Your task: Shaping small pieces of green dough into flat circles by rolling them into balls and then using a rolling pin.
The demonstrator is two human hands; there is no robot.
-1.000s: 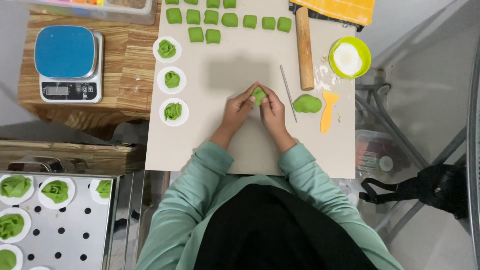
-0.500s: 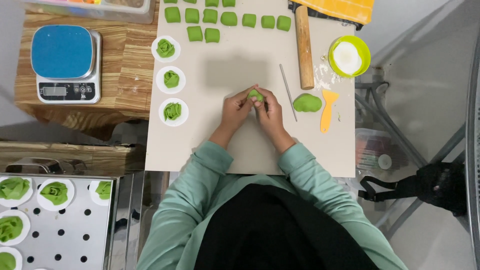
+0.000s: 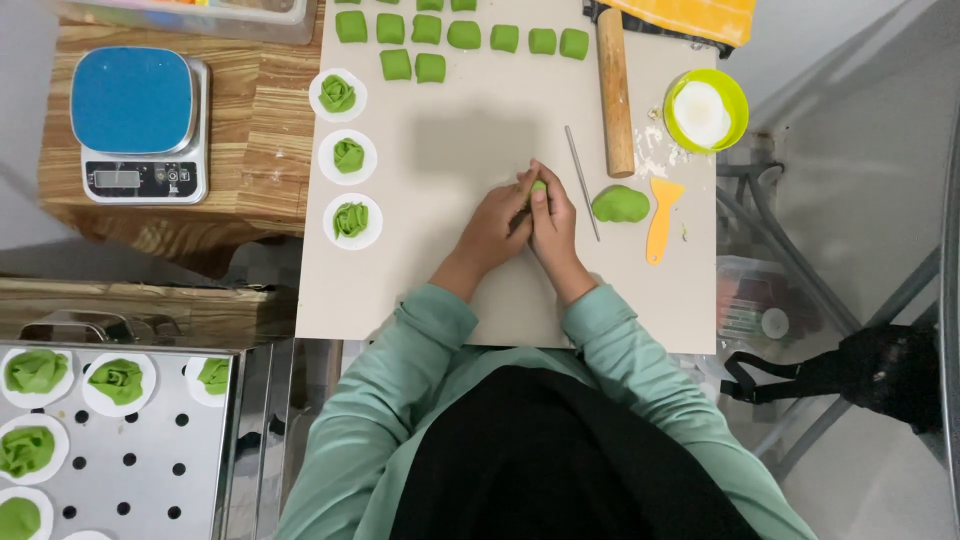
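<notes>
Both hands meet at the middle of the board (image 3: 430, 260): the left hand (image 3: 497, 218) and right hand (image 3: 553, 222) are pressed together, fingertips pinching a small green dough piece (image 3: 538, 187) just clear of the surface, mostly hidden by the fingers.

The likeliest slip is squeezing too hard — the soft piece could tear or lose its folds. The thin rod (image 3: 582, 182) lies just beside the right hand, and a careless wrist might knock it into the dough lump (image 3: 620, 203) or the orange scraper (image 3: 661, 215).

As for containers — the green bowl (image 3: 740, 100) holds something white (flour, probably; some is spilled near the rolling pin (image 3: 614, 90)). The perforated tray (image 3: 150, 470) at lower left carries shaped green pieces on white paper rounds, as do three rounds (image 3: 348, 157) on the board's left edge. The scale (image 3: 135, 120) carries nothing.
</notes>
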